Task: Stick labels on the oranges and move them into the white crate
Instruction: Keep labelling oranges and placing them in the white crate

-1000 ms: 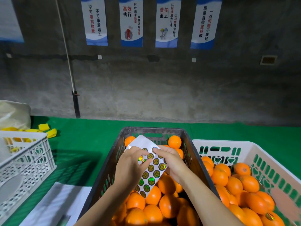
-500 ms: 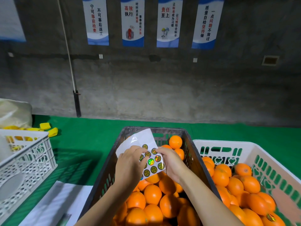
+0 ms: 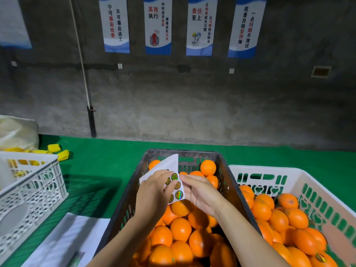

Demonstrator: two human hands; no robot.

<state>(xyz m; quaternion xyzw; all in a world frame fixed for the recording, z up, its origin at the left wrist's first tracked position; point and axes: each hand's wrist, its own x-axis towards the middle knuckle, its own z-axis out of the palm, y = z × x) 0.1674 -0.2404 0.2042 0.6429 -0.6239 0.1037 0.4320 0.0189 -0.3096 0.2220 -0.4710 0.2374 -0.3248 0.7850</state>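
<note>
A dark crate [image 3: 185, 154] in the middle holds many oranges [image 3: 180, 229]. Above it my left hand [image 3: 154, 191] grips a white label sheet [image 3: 167, 167] with round shiny labels [image 3: 179, 194] on it. My right hand [image 3: 200, 191] pinches the sheet's right edge by a label near the top. The white crate [image 3: 269, 170] on the right holds several oranges [image 3: 297, 218]; one at its near corner bears a label [image 3: 319, 257].
A second white crate [image 3: 36, 182] stands at the left, with yellow pieces [image 3: 57, 151] and a pale bag [image 3: 17, 132] behind it. White paper sheets [image 3: 63, 241] lie on the green table [image 3: 100, 170] by my left arm. A concrete wall with posters rises behind.
The label sheet has been lifted and bent back, so fewer labels show. Both hands stayed over the dark crate, and my right fingers slid up to a label at the sheet's edge.
</note>
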